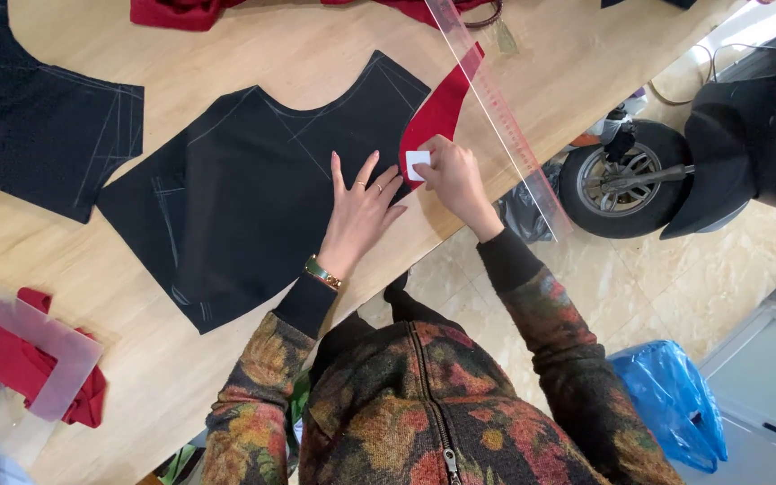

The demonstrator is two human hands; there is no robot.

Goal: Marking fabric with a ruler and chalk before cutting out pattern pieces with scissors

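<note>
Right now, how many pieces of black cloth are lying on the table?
2. One large black piece lies mid-table under the left hand; another black piece lies at the far left, cut off by the picture's edge. More may lie out of view.

A blue plastic bag (671, 400) sits on the tiled floor at the lower right, crumpled and glossy, just beside a pale grey cabinet. A second bag (521, 208), grey and wrinkled, lies on the floor under the edge of the tabletop (532, 63), next to a small wheel. A yellowish tag (506, 37) hangs on the tabletop near the top, beside red cloth; it is small and roughly rectangular, and its face is too small to make out. No signs or screens show.
</note>
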